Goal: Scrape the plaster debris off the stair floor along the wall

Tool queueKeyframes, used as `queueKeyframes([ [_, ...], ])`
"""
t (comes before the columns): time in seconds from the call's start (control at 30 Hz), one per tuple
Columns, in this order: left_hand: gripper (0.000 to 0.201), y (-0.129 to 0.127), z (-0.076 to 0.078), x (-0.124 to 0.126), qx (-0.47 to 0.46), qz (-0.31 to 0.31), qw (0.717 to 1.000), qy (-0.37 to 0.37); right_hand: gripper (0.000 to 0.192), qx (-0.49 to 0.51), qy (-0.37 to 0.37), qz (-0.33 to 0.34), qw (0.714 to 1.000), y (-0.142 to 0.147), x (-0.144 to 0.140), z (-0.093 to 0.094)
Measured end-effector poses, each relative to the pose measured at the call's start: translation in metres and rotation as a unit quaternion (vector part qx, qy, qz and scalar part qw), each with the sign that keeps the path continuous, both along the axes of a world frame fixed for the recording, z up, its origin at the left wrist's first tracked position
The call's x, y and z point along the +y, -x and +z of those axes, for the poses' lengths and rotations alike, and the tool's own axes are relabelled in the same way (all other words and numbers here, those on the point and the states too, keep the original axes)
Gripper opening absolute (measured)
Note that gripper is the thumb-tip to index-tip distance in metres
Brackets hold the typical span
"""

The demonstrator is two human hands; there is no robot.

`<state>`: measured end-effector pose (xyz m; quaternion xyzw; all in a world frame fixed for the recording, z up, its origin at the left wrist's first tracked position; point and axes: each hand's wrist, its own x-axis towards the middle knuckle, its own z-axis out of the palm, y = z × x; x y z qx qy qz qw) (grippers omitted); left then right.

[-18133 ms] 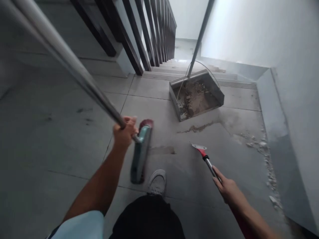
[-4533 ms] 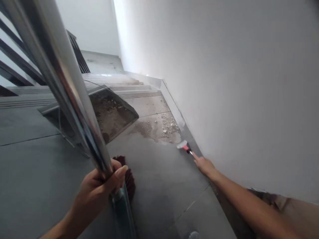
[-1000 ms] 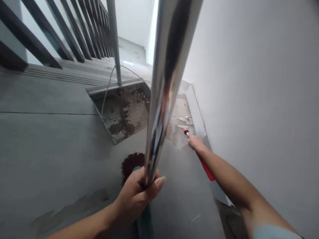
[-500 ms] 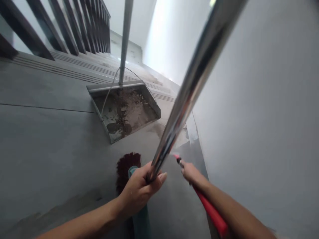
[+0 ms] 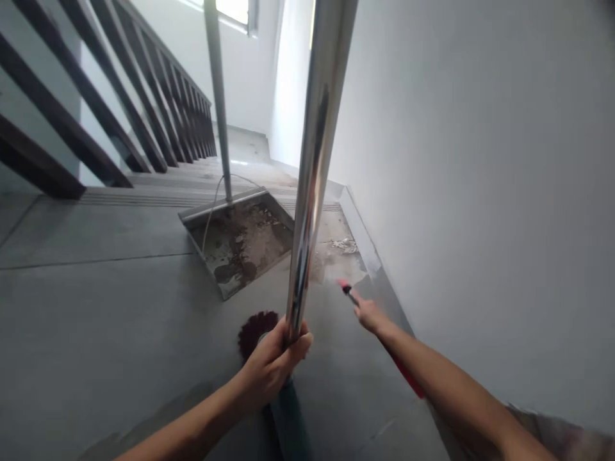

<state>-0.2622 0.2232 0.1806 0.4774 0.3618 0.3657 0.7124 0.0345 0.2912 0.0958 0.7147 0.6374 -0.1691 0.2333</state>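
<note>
My left hand point(image 5: 276, 358) grips the shiny metal pole of a broom point(image 5: 314, 153) low down, just above its teal head and dark red bristles point(image 5: 254, 326). The pole rises almost straight up past the camera. My right hand point(image 5: 369, 315) holds a red-handled scraper point(image 5: 344, 289), its blade end blurred just above the tiled floor near the wall's base. Ahead lies a metal dustpan point(image 5: 240, 240) with a long upright handle, holding brown dirt and rubble.
A patch of pale debris point(image 5: 342, 246) and a wet stain lie between the dustpan and the grey skirting. Stairs point(image 5: 216, 173) descend beyond the landing edge, with a dark railing point(image 5: 144, 121) at left. The white wall point(image 5: 480, 160) runs close on the right.
The broom pole has swung from a rightward lean back to nearly upright. My right hand with the scraper has shifted slightly forward toward the debris. The view has tilted up.
</note>
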Motion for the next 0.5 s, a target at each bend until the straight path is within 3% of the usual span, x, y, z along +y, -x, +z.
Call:
queueKeyframes([
  [0.07, 0.029, -0.013, 0.006, -0.002, -0.005, -0.027, 0.999, -0.016, 0.051, 0.031, -0.001, 0.024, 0.999, -0.019, -0.054, -0.001],
  [0.23, 0.025, -0.074, 0.033, -0.02, -0.002, -0.156, 0.986, -0.052, 0.05, 0.156, -0.14, 0.001, 0.978, -0.081, -0.162, -0.004],
  [0.37, 0.026, -0.13, 0.055, -0.048, 0.061, -0.238, 0.965, -0.088, 0.041, 0.173, -0.17, -0.059, 0.968, -0.126, -0.219, 0.0],
  [0.5, 0.022, -0.179, 0.062, -0.066, 0.117, -0.253, 0.949, -0.146, 0.039, 0.204, -0.161, -0.092, 0.961, -0.147, -0.253, -0.007],
])
